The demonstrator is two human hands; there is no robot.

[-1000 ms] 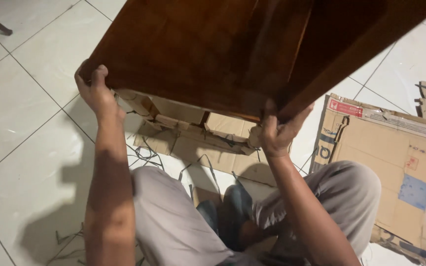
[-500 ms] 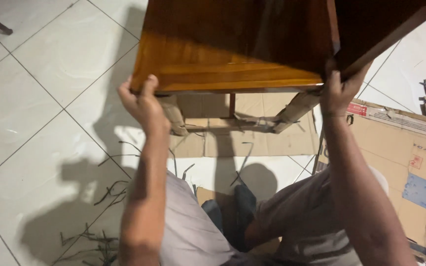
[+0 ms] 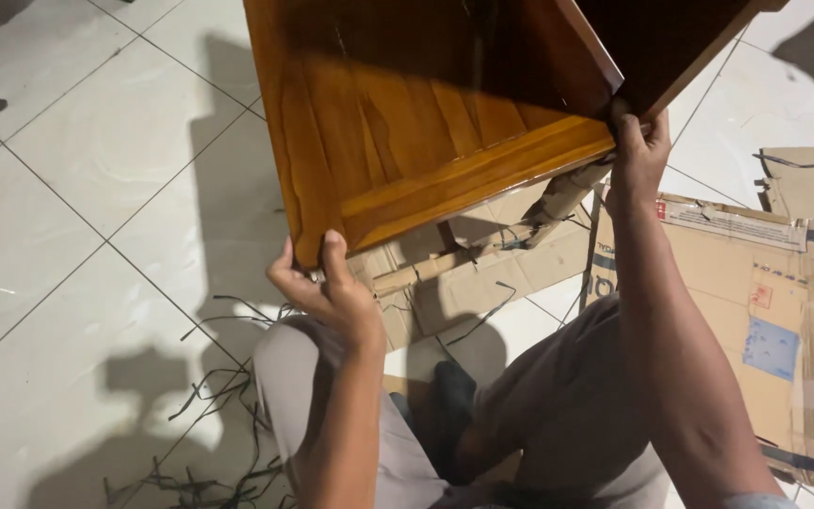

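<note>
Hands grip polished wooden furniture piece [image 3: 426,123], lifted and tilted above tiled floor [image 3: 96,188]. Left hand [image 3: 327,287] clasps lower corner; right hand [image 3: 638,151] clamps far edge. Unpacking looks mostly done: flattened cardboard [image 3: 737,283] and cut straps [image 3: 209,396] lie below.

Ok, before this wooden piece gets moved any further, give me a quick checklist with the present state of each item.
1. Left hand grip on the lower corner of the wooden furniture piece: ok, fingers wrapped around the edge.
2. Right hand grip on the other corner: ok, holding the edge.
3. Piece clear of the floor: ok, raised above the lap.
4. Floor below: not ok, flattened cardboard and loose black straps lie there.
5. Far end of the piece: cannot tell, out of frame.
6. Legs out from under: not ok, directly below.
</note>
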